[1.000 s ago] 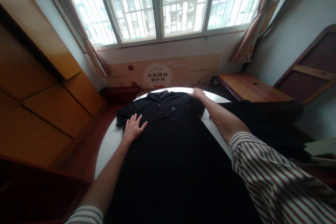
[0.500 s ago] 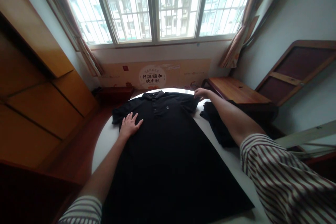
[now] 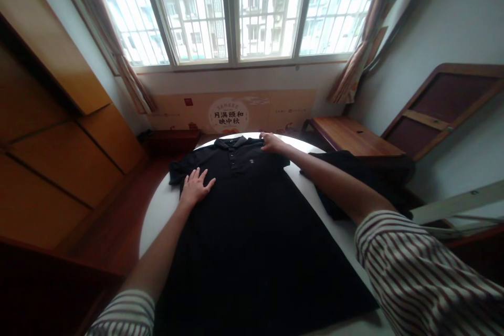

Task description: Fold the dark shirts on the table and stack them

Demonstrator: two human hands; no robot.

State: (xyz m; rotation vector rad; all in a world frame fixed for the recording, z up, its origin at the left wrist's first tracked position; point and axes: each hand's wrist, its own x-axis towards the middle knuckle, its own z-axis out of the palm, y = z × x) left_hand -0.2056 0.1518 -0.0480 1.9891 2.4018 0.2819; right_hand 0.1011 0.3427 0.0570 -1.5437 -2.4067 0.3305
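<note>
A black short-sleeved polo shirt [image 3: 244,231] lies spread face up, its collar at the far side and its hem toward me. My left hand [image 3: 196,187] rests flat on the chest near the left sleeve, fingers spread. At the shoulder right of the collar, my right hand [image 3: 272,143] has its fingers bent in on the fabric at the shirt's far edge. The right forearm passes over the table and partly covers a pile of dark folded cloth [image 3: 334,202]. Under the shirt is a white round-edged table [image 3: 151,220].
Beyond the table stand a low wooden stand [image 3: 354,136] at the right and a dark red low box [image 3: 173,142] at the left. Wooden cabinets [image 3: 55,168] line the left side. A framed panel [image 3: 444,105] leans on the right wall, and a barred window [image 3: 236,10] is ahead.
My right hand has moved left from the sleeve's end to the shoulder, letting go of the sleeve, which now lies slightly lower. My left hand has stayed in place.
</note>
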